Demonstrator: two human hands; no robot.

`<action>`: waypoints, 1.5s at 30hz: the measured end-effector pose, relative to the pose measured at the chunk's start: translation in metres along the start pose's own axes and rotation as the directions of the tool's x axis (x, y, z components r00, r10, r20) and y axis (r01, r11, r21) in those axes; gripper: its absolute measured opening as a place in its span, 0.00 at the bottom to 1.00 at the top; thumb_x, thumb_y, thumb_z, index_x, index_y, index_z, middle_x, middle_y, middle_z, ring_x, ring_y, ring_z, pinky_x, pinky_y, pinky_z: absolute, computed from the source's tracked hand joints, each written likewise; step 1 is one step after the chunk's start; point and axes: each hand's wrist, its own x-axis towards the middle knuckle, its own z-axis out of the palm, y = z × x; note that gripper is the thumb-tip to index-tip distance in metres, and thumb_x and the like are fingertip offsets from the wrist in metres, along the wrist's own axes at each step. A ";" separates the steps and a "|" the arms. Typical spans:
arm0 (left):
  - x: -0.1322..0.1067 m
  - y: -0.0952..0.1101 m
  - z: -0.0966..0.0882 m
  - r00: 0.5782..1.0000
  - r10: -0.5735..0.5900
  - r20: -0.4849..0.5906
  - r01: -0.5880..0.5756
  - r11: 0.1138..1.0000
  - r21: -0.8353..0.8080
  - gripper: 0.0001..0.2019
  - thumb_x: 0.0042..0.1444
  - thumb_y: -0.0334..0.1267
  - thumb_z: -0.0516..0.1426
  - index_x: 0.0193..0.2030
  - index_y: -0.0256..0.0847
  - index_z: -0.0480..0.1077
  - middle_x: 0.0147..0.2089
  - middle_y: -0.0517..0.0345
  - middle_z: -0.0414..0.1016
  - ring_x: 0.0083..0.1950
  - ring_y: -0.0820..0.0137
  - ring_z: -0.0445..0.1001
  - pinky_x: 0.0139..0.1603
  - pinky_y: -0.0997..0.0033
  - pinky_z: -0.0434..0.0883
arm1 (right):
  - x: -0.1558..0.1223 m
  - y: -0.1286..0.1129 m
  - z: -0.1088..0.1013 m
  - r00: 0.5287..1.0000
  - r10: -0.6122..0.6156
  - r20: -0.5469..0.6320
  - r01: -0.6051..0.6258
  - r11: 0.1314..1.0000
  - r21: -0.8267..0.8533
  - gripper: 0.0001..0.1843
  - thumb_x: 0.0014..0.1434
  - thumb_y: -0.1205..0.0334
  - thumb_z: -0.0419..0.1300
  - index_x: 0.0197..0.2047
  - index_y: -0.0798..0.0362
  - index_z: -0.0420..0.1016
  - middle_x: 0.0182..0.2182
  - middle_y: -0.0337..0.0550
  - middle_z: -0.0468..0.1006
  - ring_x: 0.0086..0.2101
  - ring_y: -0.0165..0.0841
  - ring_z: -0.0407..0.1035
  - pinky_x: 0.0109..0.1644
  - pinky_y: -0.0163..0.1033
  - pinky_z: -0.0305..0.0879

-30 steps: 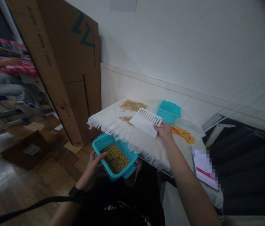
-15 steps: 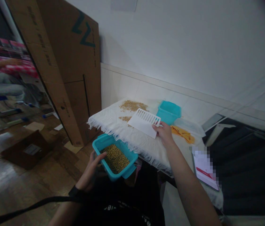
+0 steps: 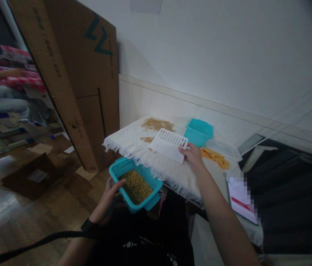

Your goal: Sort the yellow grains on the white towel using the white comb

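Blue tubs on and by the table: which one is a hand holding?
The near tub, with the beans in it: the left hand grips its side. The far tub stands on the white cloth, with no hand holding it.

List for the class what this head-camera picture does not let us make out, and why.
Head view throughout:
Left hand: most fingers, hidden behind the held tub.
Tablecloth behind the white scoop: hidden by its blade.
Screen-like panel: part of it, covered by pixel blocks.
Co-worker: most of the torso, cut off by the left edge.
Cardboard box: side print, too small and blurred.
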 end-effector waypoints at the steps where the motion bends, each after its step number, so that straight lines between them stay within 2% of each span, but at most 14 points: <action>1: 0.001 -0.001 0.000 1.000 0.003 -0.005 -0.003 1.000 -0.004 0.45 0.51 0.54 0.70 0.72 0.58 0.56 0.57 0.45 0.77 0.40 0.56 0.84 0.39 0.49 0.83 | 0.000 0.000 0.000 1.000 -0.002 0.008 0.002 1.000 -0.004 0.29 0.31 0.50 0.78 0.38 0.50 0.78 0.28 0.44 0.85 0.31 0.45 0.80 0.32 0.45 0.75; 6: 0.002 -0.002 -0.001 1.000 0.004 -0.004 -0.004 1.000 0.002 0.45 0.51 0.54 0.70 0.73 0.57 0.55 0.55 0.45 0.78 0.39 0.55 0.84 0.36 0.52 0.83 | -0.003 -0.003 0.001 0.999 0.006 0.043 -0.006 1.000 0.001 0.32 0.29 0.48 0.79 0.38 0.50 0.78 0.27 0.43 0.84 0.30 0.45 0.79 0.31 0.44 0.74; 12: 0.000 -0.001 0.000 1.000 0.013 0.016 -0.013 1.000 -0.008 0.45 0.50 0.56 0.70 0.72 0.57 0.57 0.59 0.43 0.77 0.43 0.53 0.84 0.38 0.51 0.83 | -0.006 -0.007 0.003 0.998 0.011 0.056 -0.012 1.000 0.022 0.34 0.25 0.48 0.81 0.37 0.51 0.78 0.25 0.43 0.83 0.28 0.44 0.78 0.31 0.44 0.74; 18: 0.003 -0.002 -0.002 1.000 0.012 0.018 -0.012 1.000 -0.014 0.48 0.49 0.56 0.71 0.74 0.57 0.54 0.58 0.42 0.77 0.45 0.49 0.84 0.40 0.48 0.83 | -0.005 -0.005 0.002 0.998 0.021 0.054 -0.021 1.000 0.005 0.31 0.28 0.49 0.79 0.37 0.50 0.78 0.27 0.43 0.84 0.31 0.45 0.79 0.32 0.45 0.74; 25: 0.005 -0.002 -0.003 1.000 -0.004 -0.003 0.004 1.000 0.005 0.47 0.50 0.56 0.70 0.74 0.58 0.53 0.58 0.44 0.77 0.44 0.52 0.84 0.40 0.47 0.83 | -0.001 -0.003 -0.001 0.998 0.060 0.004 -0.059 0.998 -0.028 0.29 0.28 0.52 0.77 0.36 0.50 0.78 0.26 0.41 0.83 0.30 0.44 0.78 0.31 0.44 0.72; 32: 0.003 -0.001 -0.002 1.000 0.000 -0.007 0.000 1.000 -0.014 0.47 0.50 0.55 0.71 0.73 0.58 0.55 0.60 0.43 0.76 0.44 0.53 0.84 0.42 0.49 0.83 | -0.001 -0.003 -0.001 0.997 0.075 0.033 -0.074 0.997 -0.037 0.28 0.28 0.52 0.78 0.36 0.49 0.79 0.27 0.41 0.83 0.31 0.45 0.78 0.33 0.44 0.72; 37: 0.004 -0.002 -0.002 1.000 0.006 -0.018 -0.006 1.000 -0.002 0.47 0.50 0.56 0.70 0.73 0.57 0.54 0.56 0.43 0.78 0.44 0.51 0.84 0.39 0.49 0.82 | -0.002 -0.003 -0.002 0.996 0.063 0.069 -0.062 0.998 -0.028 0.30 0.28 0.50 0.78 0.37 0.49 0.79 0.27 0.42 0.83 0.31 0.45 0.78 0.33 0.45 0.72; 40: 0.005 -0.002 -0.002 1.000 0.010 -0.027 -0.010 1.000 0.001 0.47 0.50 0.56 0.70 0.73 0.56 0.55 0.55 0.43 0.78 0.42 0.51 0.84 0.39 0.49 0.82 | -0.002 -0.004 -0.001 0.997 0.067 0.045 -0.067 0.998 -0.014 0.29 0.28 0.51 0.78 0.36 0.49 0.79 0.27 0.42 0.83 0.32 0.45 0.78 0.34 0.44 0.72; 45: 0.001 0.000 0.000 1.000 0.010 -0.011 -0.010 1.000 -0.015 0.47 0.50 0.55 0.70 0.73 0.58 0.55 0.60 0.42 0.76 0.44 0.51 0.84 0.40 0.47 0.82 | -0.002 -0.004 -0.001 0.998 0.063 -0.004 -0.063 0.998 0.007 0.29 0.27 0.52 0.77 0.36 0.50 0.78 0.27 0.41 0.83 0.31 0.44 0.78 0.33 0.44 0.72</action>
